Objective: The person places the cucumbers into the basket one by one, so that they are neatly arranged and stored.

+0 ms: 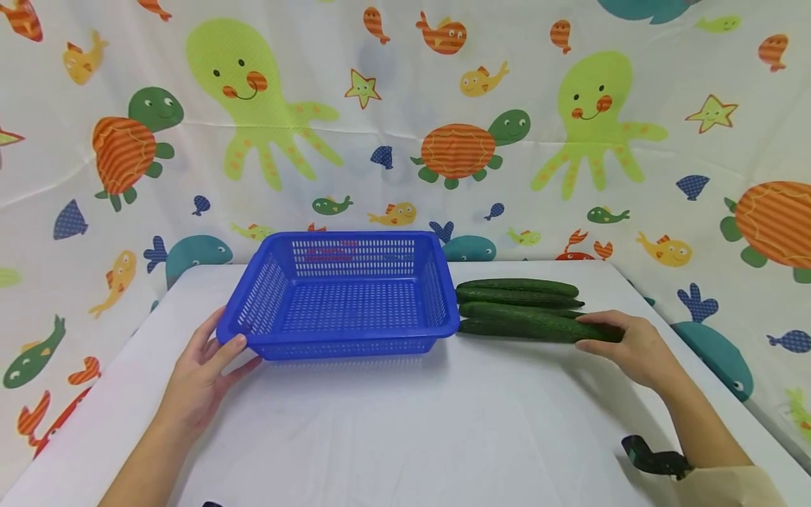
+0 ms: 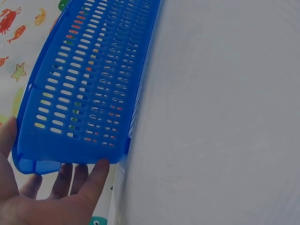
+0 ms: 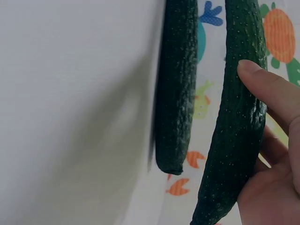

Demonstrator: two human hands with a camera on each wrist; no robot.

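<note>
Patterned cloth [image 1: 405,91] backs the white table [image 1: 393,429]; left grip [image 1: 199,377] half-curls round a basket [image 1: 342,336], right grip [image 1: 638,352] pinches a cucumber [image 3: 236,117] beside others [image 1: 516,285].

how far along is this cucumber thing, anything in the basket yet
It looks barely begun. Done: the blue basket is beside the cucumbers, but none lies inside it. In hand: the left hand holds the basket's near left corner, and the right hand grips one cucumber. Left, if they are meant for the basket: that cucumber and the other cucumbers on the table.
</note>
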